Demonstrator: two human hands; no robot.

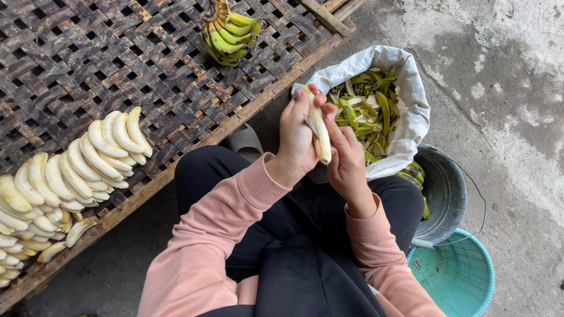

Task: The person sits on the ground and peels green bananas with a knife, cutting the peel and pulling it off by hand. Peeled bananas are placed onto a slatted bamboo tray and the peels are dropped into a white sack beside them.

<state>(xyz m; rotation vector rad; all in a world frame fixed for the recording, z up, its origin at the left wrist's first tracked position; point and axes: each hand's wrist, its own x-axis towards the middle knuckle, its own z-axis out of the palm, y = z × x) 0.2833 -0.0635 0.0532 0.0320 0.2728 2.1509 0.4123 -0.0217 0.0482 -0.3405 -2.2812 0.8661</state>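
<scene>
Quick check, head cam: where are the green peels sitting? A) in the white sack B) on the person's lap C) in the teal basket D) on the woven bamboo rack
A: the green peels fill the open white sack just beyond the hands, while the woven rack carries only peeled bananas and an unpeeled bunch, and the teal basket holds none.

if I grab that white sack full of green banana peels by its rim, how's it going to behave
The white sack would probably sag and fold, since its rolled rim is already crumpled. It looks light for its size, holding only loose green peels. Pushed, it might slump against the grey bucket it leans on.
</scene>
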